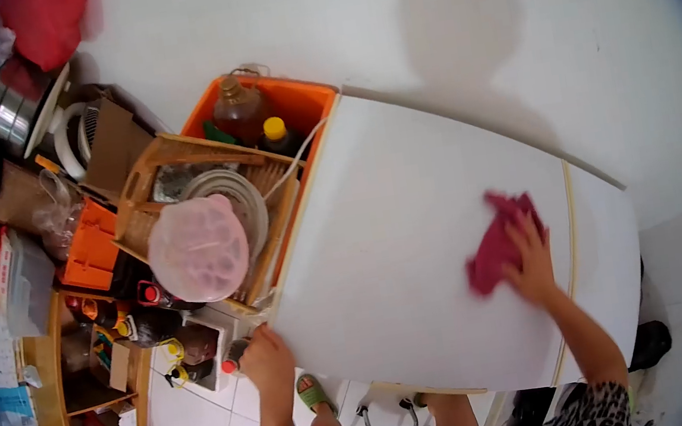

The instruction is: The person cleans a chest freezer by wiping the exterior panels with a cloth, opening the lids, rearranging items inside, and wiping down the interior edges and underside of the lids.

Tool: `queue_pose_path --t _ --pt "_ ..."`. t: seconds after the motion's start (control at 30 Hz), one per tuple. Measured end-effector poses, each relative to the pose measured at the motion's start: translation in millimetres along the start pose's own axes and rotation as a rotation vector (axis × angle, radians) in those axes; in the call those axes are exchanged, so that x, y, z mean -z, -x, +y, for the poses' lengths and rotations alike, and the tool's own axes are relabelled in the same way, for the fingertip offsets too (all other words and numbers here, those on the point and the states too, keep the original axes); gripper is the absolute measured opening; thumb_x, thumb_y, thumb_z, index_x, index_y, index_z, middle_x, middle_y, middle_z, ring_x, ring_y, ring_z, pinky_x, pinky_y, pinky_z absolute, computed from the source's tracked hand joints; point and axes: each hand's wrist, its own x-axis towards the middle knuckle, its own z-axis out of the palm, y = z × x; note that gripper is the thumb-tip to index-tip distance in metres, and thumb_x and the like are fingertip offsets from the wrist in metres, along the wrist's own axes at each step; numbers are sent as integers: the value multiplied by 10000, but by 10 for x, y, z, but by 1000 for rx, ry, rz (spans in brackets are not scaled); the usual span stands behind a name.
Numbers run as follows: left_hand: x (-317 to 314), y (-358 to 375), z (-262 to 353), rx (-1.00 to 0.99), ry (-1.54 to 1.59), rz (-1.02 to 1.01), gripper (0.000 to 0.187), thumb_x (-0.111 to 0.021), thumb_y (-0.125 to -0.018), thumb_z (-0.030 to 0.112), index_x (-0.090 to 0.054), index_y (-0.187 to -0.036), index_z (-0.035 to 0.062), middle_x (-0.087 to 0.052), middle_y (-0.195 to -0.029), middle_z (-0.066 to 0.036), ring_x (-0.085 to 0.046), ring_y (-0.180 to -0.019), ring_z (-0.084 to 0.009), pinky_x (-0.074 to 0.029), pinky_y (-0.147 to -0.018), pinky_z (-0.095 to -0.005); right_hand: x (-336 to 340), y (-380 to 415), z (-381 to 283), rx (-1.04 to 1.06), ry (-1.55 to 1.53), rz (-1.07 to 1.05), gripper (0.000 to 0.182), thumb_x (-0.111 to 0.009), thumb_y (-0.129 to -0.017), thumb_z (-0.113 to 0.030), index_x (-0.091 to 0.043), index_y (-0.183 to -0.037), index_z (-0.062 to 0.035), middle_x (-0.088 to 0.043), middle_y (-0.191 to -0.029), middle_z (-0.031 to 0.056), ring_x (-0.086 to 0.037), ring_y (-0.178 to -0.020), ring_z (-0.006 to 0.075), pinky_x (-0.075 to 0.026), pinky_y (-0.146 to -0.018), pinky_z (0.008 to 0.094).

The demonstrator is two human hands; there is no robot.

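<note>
One broad white table (404, 291) reaches from an orange bin (316, 99) on its left towards the pale wall (313, 16). Smaller than the bin, a wooden rack (146, 175) leans against it, carrying stacked plates (247, 196) and, over them, a pink bowl-like piece (198, 250). Next in size, a crumpled magenta cloth (491, 259) lies on the right half of the table, slightly blurred. On it rests the right hand (529, 261), fingers spread wide, pressing from above rather than closed round it. The left hand (266, 359) sits at the table's near left corner, fingers bent; whether they grip anything I cannot tell. Smallest, a red-capped bottle (231, 365) shows just beside that hand
</note>
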Motion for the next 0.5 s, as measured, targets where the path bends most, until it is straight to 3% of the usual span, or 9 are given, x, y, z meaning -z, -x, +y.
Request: queue_pose_path --t 0.13,0.17,0.2,0.23,0.3,0.33,0.4,0.47,0.5 --pt "1 -155 195 95 139 24 380 -407 -951 296 -690 -855 60 -647 -709 -233 -638 -656 -436 -491 -605 -543 -403 -1565 186 -120 -8 157 636 -568 -884 -438 -413 -1437 -167 -341 -1503 160 -257 -1414 375 -210 -1126 546" --pt "-131 -80 248 89 131 37 380 -407 -951 296 -690 -855 60 -647 -709 -233 -638 -656 -436 -491 -605 -543 -617 -1915 144 -111 1 166 641 -533 -894 -469 -403 -1446 -170 -348 -1502 154 -250 -1419 364 -196 -1127 556" --pt "-44 -148 256 123 143 28 389 -406 -949 313 -692 -856 65 -648 -713 -235 -639 -662 -437 -493 -610 -542 -649 -2336 -226 -93 16 160 649 -498 -905 -501 -392 -1454 -172 -354 -1502 148 -243 -1424 354 -182 -1128 566" --pt "-25 -143 263 154 152 16 398 -405 -948 330 -694 -858 70 -650 -717 -236 -639 -668 -439 -495 -615 -541 -248 -2403 -808 -128 -35 44 650 -478 -911 -517 -388 -1459 -178 -361 -1502 136 -241 -1427 342 -171 -1130 572" --pt "15 -128 299 173 143 17 403 -407 -949 335 -695 -857 68 -652 -719 -236 -639 -670 -441 -496 -619 -543 -401 -2820 -1425 -86 -6 31 636 -437 -927 -529 -386 -1463 -190 -374 -1501 113 -240 -1431 321 -154 -1132 583" --pt "36 -153 323 190 146 16 408 -409 -950 340 -697 -855 66 -654 -722 -236 -640 -671 -443 -497 -622 -545 -989 -3144 -1479 -9 76 131 621 -417 -937 -527 -388 -1462 -196 -380 -1500 103 -241 -1433 311 -149 -1132 589" --pt "13 -153 287 185 138 12 415 -410 -951 346 -698 -852 63 -657 -725 -235 -641 -675 -444 -497 -622 -546 -1240 -3119 -1921 133 77 176 597 -388 -963 -498 -424 -1434 -134 -394 -1470 160 -263 -1421 315 -167 -1138 556" --pt "-10 -158 262 184 140 4 423 -411 -952 353 -699 -849 61 -659 -728 -234 -643 -679 -444 -497 -622 -546 -452 -2652 -2426 160 31 -79 535 -405 -974 -431 -493 -1362 -73 -432 -1435 158 -322 -1383 322 -197 -1129 550" --pt "8 -141 293 198 131 -15 426 -412 -953 355 -700 -846 59 -660 -728 -234 -642 -677 -445 -497 -620 -545 -876 -2488 -2413 182 -58 55 498 -435 -962 -400 -533 -1292 -39 -435 -1433 163 -346 -1367 319 -206 -1123 565"
